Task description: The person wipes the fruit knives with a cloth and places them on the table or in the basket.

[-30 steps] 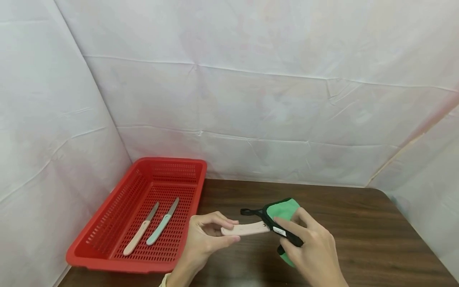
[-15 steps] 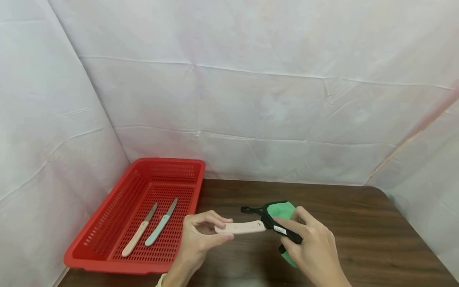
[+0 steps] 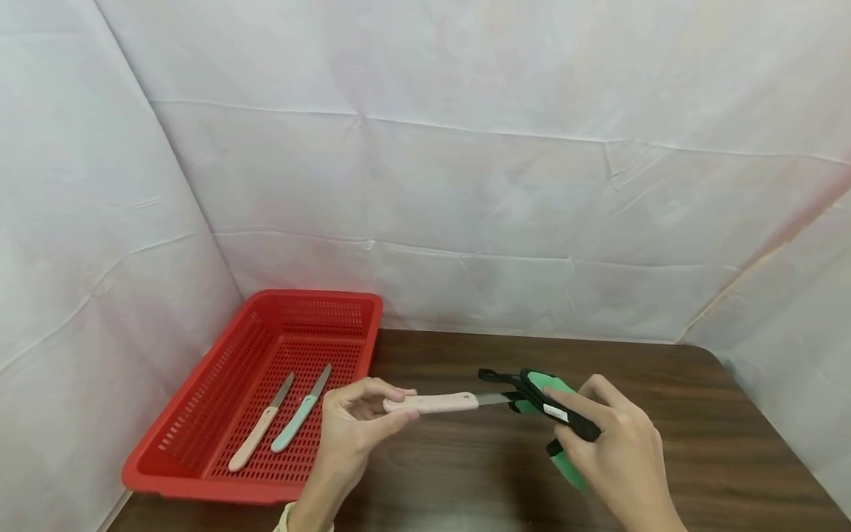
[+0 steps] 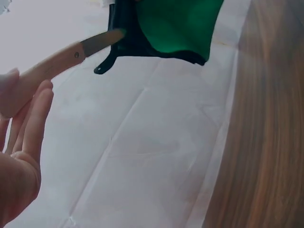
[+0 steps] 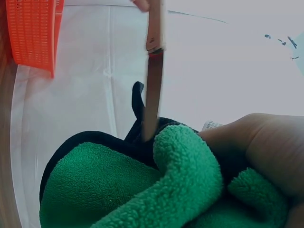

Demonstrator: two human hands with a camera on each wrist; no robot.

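Between thumb and fingers, my left hand [image 3: 355, 428] pinches the pale pink handle of a knife [image 3: 439, 403] above the table. Its blade points right, and the tip meets the black edge of a green cloth [image 3: 548, 384]. That cloth, fluffy with black trim, a hanging loop and a small white label, is held folded in my right hand [image 3: 614, 428]. In the right wrist view the blade [image 5: 153, 95] lies against the cloth's black border, beside a folded green roll. The left wrist view shows most of the blade [image 4: 97, 42] bare, its tip at the black trim.
A red perforated basket [image 3: 142, 473] stands on the left of the dark wooden table [image 3: 718, 428]. Inside it lie a knife with a peach handle [image 3: 249, 447] and a knife with a light blue handle [image 3: 295, 425]. White sheeting [image 3: 465, 185] hangs behind and at the sides.
The cloth in my right hand has moved right and the knife in my left hand slightly left. The blade, covered by the cloth before, now shows between handle and cloth.
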